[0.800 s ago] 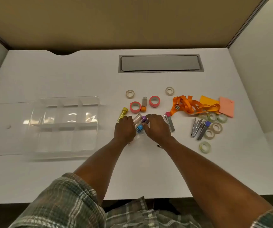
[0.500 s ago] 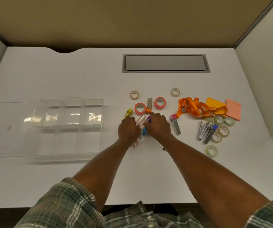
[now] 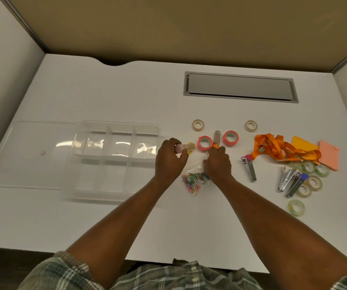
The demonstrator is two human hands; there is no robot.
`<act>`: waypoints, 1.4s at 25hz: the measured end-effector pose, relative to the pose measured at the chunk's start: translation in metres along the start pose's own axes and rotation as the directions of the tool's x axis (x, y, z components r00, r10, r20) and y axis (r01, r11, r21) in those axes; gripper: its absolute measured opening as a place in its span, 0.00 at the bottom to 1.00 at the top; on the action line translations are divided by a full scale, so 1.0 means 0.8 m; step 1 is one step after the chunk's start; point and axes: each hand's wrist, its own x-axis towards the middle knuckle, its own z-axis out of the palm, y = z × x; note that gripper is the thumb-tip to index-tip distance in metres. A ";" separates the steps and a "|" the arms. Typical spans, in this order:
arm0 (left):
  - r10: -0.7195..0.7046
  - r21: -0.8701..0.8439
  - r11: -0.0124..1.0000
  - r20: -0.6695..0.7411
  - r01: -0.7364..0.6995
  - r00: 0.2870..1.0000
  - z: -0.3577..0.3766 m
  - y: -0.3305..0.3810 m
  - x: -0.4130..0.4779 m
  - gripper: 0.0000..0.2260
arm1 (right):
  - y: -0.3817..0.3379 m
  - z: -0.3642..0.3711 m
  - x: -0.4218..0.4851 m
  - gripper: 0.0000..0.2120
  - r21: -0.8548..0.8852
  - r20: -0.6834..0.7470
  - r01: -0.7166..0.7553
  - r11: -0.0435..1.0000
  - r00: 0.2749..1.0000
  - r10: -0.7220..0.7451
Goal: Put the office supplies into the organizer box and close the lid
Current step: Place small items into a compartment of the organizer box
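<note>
The clear organizer box stands left of centre with empty compartments, its lid lying open flat to the left. My left hand is just right of the box, closed on small clear tubes with pink and yellow ends. My right hand is knuckles-up with its fingers curled; its fingertips touch the orange-capped tube. What lies under that palm is hidden. A clear bag of coloured paper clips sits on the desk between my wrists, against my right thumb.
Two pink tape rolls, two beige rolls, an orange lanyard, sticky notes, small metal staplers and several clear tape rolls lie at right. A grey cable hatch sits behind.
My hands have drawn apart. The left one has lifted tubes toward the box, and the bag of paper clips is now uncovered between my wrists.
</note>
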 end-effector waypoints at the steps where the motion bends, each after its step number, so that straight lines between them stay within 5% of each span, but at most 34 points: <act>1: 0.006 -0.015 1.000 -0.013 -0.007 1.000 -0.011 -0.005 0.003 0.08 | -0.004 0.001 0.000 0.17 -0.017 -0.010 0.000 1.000 1.000 -0.001; 4: 0.011 -0.063 0.998 -0.064 -0.015 0.998 -0.044 -0.022 0.012 0.07 | -0.016 0.000 0.001 0.17 0.023 -0.042 -0.043 0.999 0.998 0.044; 8: 0.020 -0.051 0.998 -0.150 -0.028 0.988 -0.086 -0.047 0.025 0.07 | -0.036 -0.013 0.004 0.16 0.283 -0.131 -0.093 0.955 0.982 0.134; 14: -0.070 0.165 0.983 -0.059 0.079 0.996 -0.123 -0.088 0.047 0.05 | -0.130 -0.027 -0.008 0.13 0.668 -0.269 0.253 0.700 0.959 -0.090; 23: -0.150 0.421 0.907 0.259 0.028 0.954 -0.124 -0.112 0.078 0.12 | -0.217 0.020 -0.017 0.13 0.459 -0.101 0.308 0.833 0.950 -0.295; 29: -0.104 0.423 0.906 0.215 0.004 0.971 -0.114 -0.100 0.091 0.19 | -0.187 0.009 -0.031 0.16 0.476 -0.186 0.320 0.819 0.947 -0.262; 35: 0.124 0.241 0.957 0.155 -0.159 0.980 -0.071 -0.036 0.069 0.08 | -0.108 0.001 -0.049 0.15 0.427 -0.219 0.228 0.875 0.965 -0.145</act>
